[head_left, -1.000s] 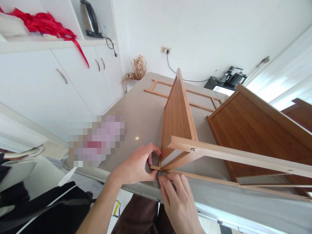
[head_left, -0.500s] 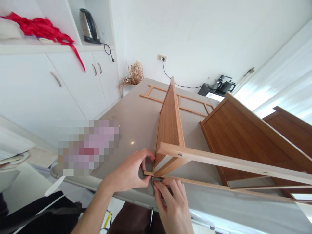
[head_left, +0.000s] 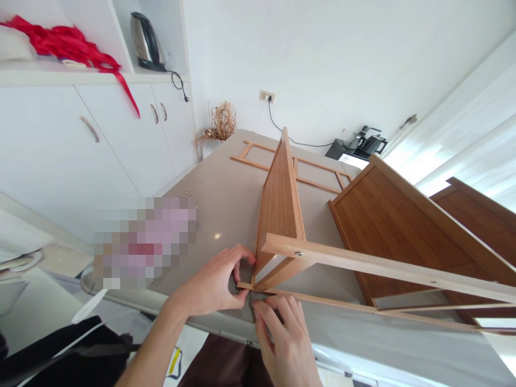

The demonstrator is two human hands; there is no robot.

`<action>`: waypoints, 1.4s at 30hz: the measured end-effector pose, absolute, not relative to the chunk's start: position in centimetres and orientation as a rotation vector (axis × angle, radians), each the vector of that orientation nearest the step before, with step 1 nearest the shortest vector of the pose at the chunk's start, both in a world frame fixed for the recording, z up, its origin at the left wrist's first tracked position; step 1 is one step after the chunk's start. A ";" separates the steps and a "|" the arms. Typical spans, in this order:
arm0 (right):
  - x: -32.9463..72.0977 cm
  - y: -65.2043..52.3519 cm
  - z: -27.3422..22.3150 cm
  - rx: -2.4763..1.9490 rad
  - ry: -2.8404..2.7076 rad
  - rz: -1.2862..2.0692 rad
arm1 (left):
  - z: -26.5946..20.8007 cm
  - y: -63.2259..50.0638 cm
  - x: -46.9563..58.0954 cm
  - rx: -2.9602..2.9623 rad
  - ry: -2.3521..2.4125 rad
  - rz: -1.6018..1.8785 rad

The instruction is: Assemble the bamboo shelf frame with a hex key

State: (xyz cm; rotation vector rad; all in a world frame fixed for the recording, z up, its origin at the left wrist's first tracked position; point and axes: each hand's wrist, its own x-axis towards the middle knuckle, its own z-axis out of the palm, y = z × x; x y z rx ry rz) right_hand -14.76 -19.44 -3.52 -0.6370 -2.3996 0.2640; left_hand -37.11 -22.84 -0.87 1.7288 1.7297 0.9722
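A part-built wooden rack stands on its side on a beige table (head_left: 226, 199). Its upright brown panel (head_left: 278, 204) meets a pale rail (head_left: 382, 269) at the near corner; a thin lower rail (head_left: 342, 303) runs along the table to the right. My left hand (head_left: 213, 282) pinches the near end of that lower rail at the corner joint, thumb and fingers curled around it. My right hand (head_left: 282, 338) comes up from below, its fingertips pressed on the same corner from the near side. What lies under the fingertips is hidden.
A second brown panel (head_left: 403, 226) leans at the right, and a ladder-like wooden frame (head_left: 298, 166) lies flat at the far end. Small screws (head_left: 187, 193) sit at the table's left edge. White cabinets (head_left: 100, 140), a kettle (head_left: 145, 35), dried grass (head_left: 220, 123) and a blurred patch stand leftward.
My view has dropped and shifted slightly, so the rack sits lower in frame. Both hands stay at the near corner joint with only small finger movements.
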 end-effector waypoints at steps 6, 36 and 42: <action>-15.7 -19.7 -3.1 -0.666 -2.336 0.256 | -0.8 -22.9 -37.1 1.725 1.735 0.948; -15.8 -20.0 -2.5 -0.680 -2.339 0.224 | -0.6 -22.8 -37.2 1.715 1.713 0.950; -15.3 -19.8 -2.7 -0.720 -2.295 0.180 | -0.7 -22.8 -37.1 1.728 1.726 0.954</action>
